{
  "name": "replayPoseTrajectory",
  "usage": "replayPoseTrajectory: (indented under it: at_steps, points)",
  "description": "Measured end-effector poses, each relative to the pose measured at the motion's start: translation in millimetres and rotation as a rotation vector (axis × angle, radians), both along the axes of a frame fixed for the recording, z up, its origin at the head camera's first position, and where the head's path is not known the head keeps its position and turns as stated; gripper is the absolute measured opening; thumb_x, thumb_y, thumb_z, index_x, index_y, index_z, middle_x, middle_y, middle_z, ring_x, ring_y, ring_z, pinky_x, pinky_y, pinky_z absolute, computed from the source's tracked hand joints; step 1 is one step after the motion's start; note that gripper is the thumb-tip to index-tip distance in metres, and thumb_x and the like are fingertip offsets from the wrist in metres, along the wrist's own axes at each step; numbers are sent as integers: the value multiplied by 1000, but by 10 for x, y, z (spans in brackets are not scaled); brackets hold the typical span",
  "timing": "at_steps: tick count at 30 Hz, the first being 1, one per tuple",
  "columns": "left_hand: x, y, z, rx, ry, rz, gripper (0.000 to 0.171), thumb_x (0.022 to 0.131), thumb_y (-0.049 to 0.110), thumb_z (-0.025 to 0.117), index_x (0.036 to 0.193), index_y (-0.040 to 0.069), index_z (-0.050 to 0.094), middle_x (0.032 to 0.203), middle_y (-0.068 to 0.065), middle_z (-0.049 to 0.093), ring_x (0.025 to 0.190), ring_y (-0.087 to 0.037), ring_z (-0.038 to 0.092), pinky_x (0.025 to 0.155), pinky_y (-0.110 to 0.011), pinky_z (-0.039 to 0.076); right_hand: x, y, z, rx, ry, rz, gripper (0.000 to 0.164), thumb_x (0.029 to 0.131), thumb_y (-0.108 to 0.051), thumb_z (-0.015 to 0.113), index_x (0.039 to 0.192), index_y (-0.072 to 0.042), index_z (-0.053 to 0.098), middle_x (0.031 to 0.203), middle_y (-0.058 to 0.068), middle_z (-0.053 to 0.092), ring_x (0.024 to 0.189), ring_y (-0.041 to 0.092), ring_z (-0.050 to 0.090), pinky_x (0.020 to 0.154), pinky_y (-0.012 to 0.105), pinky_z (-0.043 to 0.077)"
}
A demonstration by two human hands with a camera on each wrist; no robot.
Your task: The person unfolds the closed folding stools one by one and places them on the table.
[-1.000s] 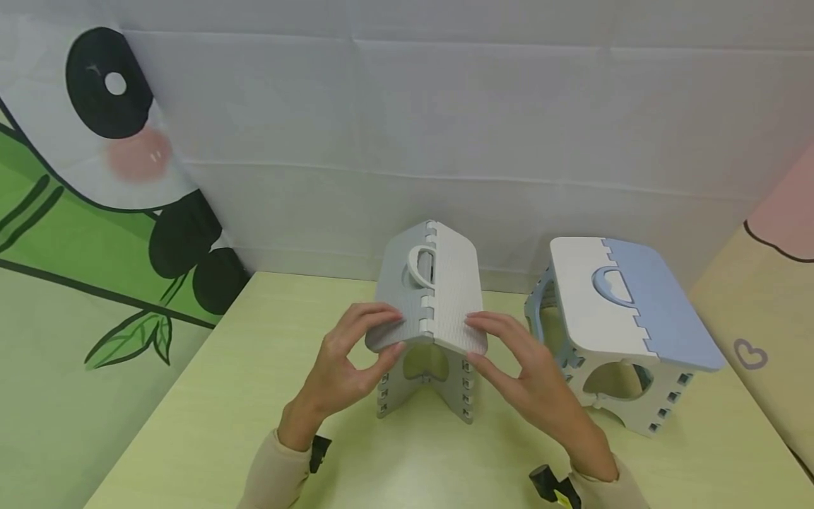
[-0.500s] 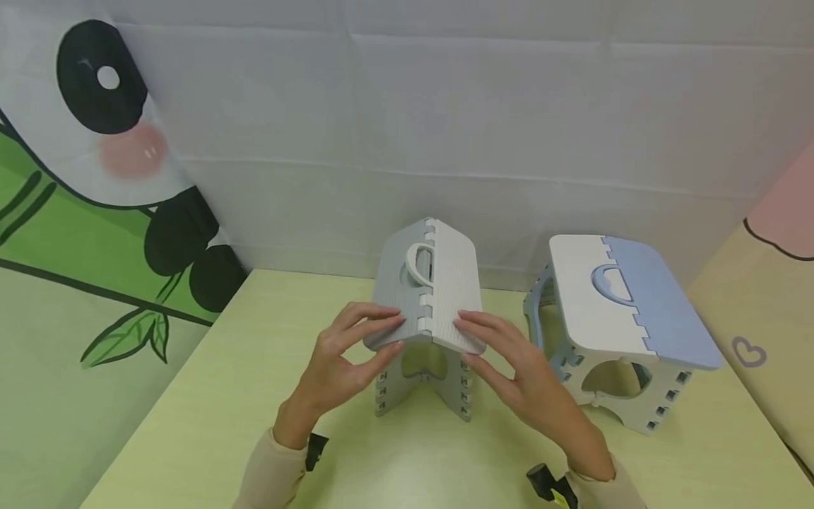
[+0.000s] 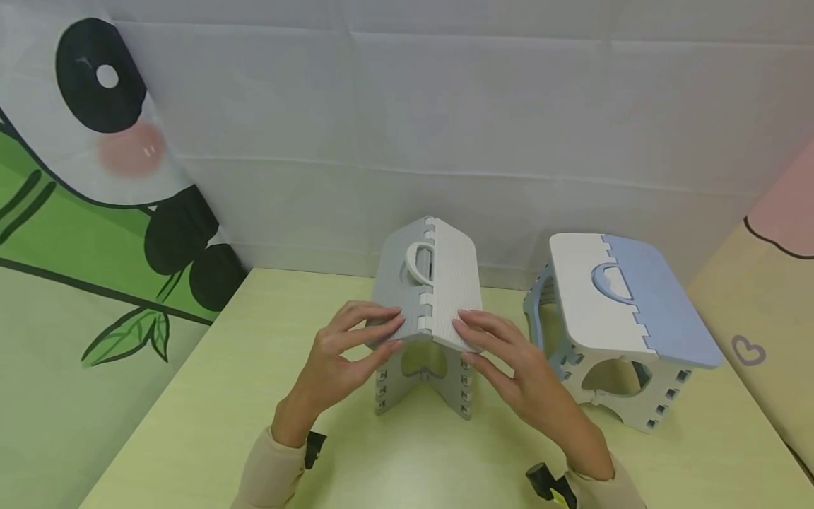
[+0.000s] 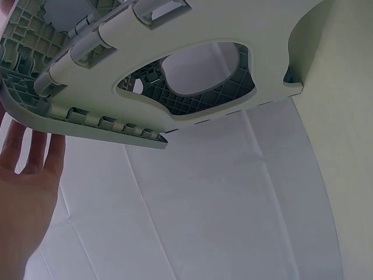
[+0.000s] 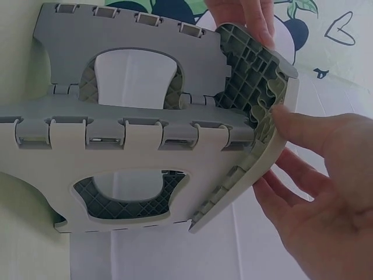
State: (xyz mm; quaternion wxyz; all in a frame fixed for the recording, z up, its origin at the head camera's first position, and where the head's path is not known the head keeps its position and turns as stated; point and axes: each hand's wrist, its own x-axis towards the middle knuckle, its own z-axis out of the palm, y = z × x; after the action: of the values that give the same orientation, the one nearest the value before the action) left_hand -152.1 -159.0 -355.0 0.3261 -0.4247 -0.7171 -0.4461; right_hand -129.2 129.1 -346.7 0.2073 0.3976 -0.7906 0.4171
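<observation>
A grey and white folding stool [image 3: 456, 272] stands on the table, its two top panels sloping down from a raised middle hinge like a roof. My left hand [image 3: 340, 360] pinches the near corner of the grey panel, fingers above and thumb at the edge. On the other side, my right hand [image 3: 521, 367] grips the near corner of the white panel the same way. The right wrist view shows the ribbed underside [image 5: 247, 70] of the top and the half-folded legs [image 5: 134, 35]. A loop handle [image 3: 416, 264] sticks up at the hinge.
A second folding stool [image 3: 588, 300], white and blue, stands unfolded with a flat top to the right of the first. The pale yellow table [image 3: 254, 353] meets a white cloth backdrop [image 3: 445, 113] behind both. Printed cartoon cloth [image 3: 108, 233] hangs at the left.
My right fingers have slid slightly inward on the white panel. The half-folded stool keeps nearly the same angle, and the head view has shifted a little.
</observation>
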Motion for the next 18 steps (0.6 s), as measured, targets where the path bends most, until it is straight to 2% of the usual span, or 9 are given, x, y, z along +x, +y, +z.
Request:
replayPoseTrajectory:
  at_steps: [5,11,18]
  points:
    - [2,-12,3,-4,-1,-11,33,99,27,71,116,-1,76,118,-15,71,110,-29,62,96,-26,51,-6,-18,2,-22,64,19,64,82,15,76,140,-6,63,144,15,58,135,32,52,110,23,43]
    - [4,-35,9,-28,-18,-15,33,99,26,71,118,0,76,120,-15,71,112,-28,61,99,-26,50,-3,-16,-5,2,74,24,66,82,14,75,143,-7,60,146,15,56,136,32,51,111,22,40]
    - [12,-44,25,-50,-27,-9,34,99,27,70,121,1,75,121,-14,71,113,-28,60,98,-26,50,2,-12,12,26,76,23,66,84,15,73,145,-7,59,147,15,55,136,31,51,110,24,43]
